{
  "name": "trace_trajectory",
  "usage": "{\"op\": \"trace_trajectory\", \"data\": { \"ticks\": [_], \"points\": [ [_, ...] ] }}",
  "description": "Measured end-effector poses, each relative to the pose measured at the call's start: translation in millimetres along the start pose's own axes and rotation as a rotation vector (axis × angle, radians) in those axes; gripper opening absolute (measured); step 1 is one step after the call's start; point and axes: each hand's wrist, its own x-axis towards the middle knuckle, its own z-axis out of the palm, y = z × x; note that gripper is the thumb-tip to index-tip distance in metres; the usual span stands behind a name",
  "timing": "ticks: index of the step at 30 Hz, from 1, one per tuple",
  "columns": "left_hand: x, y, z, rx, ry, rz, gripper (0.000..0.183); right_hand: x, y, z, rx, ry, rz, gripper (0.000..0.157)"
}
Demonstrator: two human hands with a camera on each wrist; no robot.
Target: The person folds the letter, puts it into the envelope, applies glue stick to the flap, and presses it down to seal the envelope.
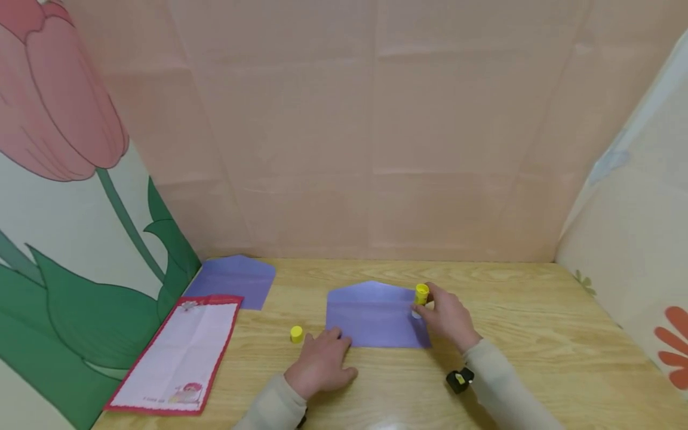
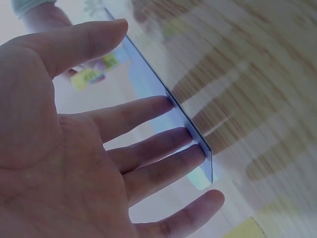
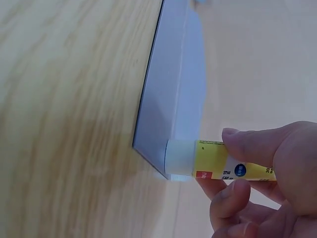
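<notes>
A purple envelope point(image 1: 371, 322) lies on the table with its pointed flap unfolded toward the back. My right hand point(image 1: 448, 316) pinches a yellow glue stick point(image 3: 235, 161) between thumb and fingers, its white end down at the envelope's right side near the flap fold. Fingertips of my left hand point(image 1: 322, 364) rest on the envelope's near left edge; in the left wrist view those fingers point(image 2: 143, 116) are spread and nearly straight. A yellow cap point(image 1: 297, 334) stands on the wood just left of the envelope, beyond the left hand.
Another purple envelope point(image 1: 236, 280) lies at the back left of the wooden table point(image 1: 500, 304). A red-bordered letter sheet point(image 1: 177, 352) overlaps its near edge. A beige wall covering point(image 1: 371, 149) rises behind, and printed flower panels flank both sides.
</notes>
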Motion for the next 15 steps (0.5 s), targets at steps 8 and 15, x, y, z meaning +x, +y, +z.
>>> {"op": "trace_trajectory", "data": {
  "ticks": [8, 15],
  "points": [
    [-2.0, -1.5, -2.2, 0.013, 0.02, 0.022, 0.057, 3, 2, -6.8, -0.058, 0.002, 0.033, 0.037],
    [0.0, -7.1, 0.6, -0.033, 0.053, 0.042, 0.058, 6, 7, -25.1, -0.094, 0.151, -0.014, 0.038]
  ]
}}
